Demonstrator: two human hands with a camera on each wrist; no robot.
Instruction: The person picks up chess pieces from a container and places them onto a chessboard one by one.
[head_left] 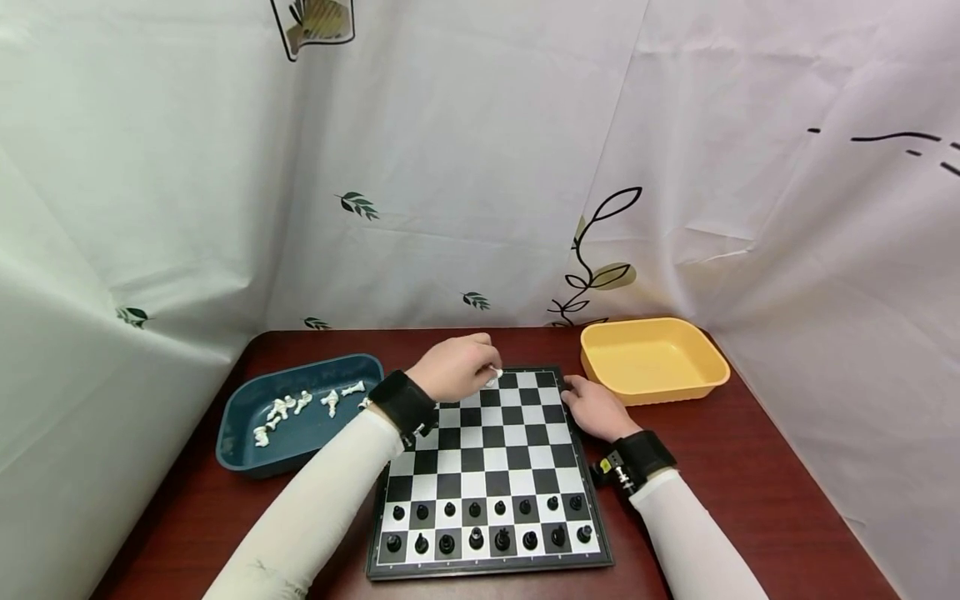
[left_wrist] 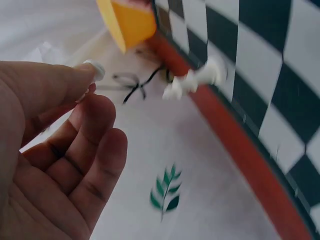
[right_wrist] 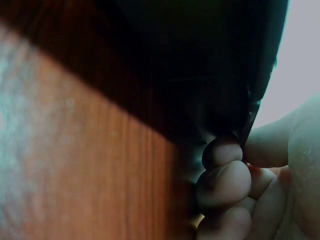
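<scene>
Nearest the wearer, two rows of black pieces [head_left: 487, 521] are stood along the near edge of the chessboard [head_left: 487, 467]. At the board's right edge the right hand [head_left: 596, 408] is laid, its fingers curled against the rim to brace it. At the far edge the left hand [head_left: 453, 367] is held with fingers curled about a white chess piece [head_left: 492, 377], over the back row. The piece is best set down upright and centred in its square, the board being held firm by the other hand, before the pinch is loosened. Farther left, a blue tray [head_left: 240, 417] of white pieces [head_left: 300, 404] is seen; far right, a yellow tray [head_left: 652, 358]. Only by the left wrist view is a white piece [left_wrist: 192, 82] already standing at the board's edge shown; only by the right wrist view, the fingers [right_wrist: 222, 182] pressed on the dark rim.
</scene>
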